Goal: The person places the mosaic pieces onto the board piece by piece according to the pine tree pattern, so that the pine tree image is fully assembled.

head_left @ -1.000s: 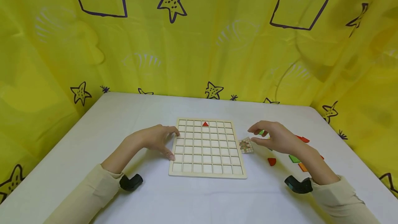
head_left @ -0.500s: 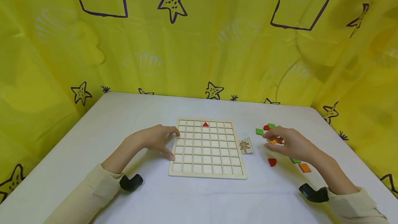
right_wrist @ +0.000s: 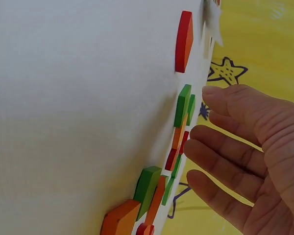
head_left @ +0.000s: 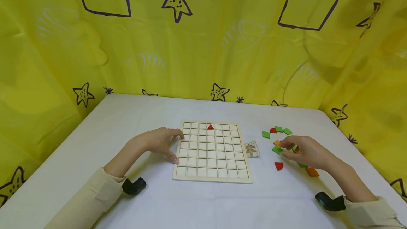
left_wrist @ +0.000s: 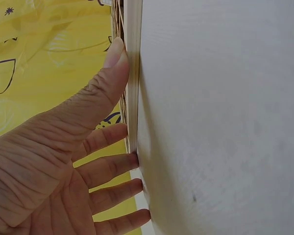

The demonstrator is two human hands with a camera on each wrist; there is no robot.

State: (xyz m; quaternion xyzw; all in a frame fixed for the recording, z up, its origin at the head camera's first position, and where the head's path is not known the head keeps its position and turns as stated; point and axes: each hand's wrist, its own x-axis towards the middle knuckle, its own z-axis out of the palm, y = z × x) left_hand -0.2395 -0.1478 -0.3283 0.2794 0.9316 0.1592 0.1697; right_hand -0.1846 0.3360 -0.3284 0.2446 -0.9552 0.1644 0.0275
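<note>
A pale wooden board with a grid of square recesses point(head_left: 206, 151) lies mid-table. One red triangle piece point(head_left: 210, 127) sits in its far row. My left hand point(head_left: 159, 144) rests at the board's left edge, thumb point(left_wrist: 116, 63) and fingertips touching the rim in the left wrist view. Over the loose pieces at the right hovers my right hand point(head_left: 305, 151), fingers relaxed and apart, holding nothing. Under and around it are green squares point(head_left: 277, 150), orange pieces point(head_left: 312, 172) and red pieces; the hand hides some of them. Nearer lies a red quarter-round piece point(head_left: 278, 166).
A small pattern card point(head_left: 252, 149) lies against the board's right edge. Farther back at the right are several green squares point(head_left: 265, 134) and a red piece point(head_left: 273, 130). A yellow printed curtain point(head_left: 203, 45) hangs behind the white table point(head_left: 152, 204).
My right hand has moved right from beside the pattern card to over the loose pieces, uncovering the green squares at the back. My left hand and the board have stayed put.
</note>
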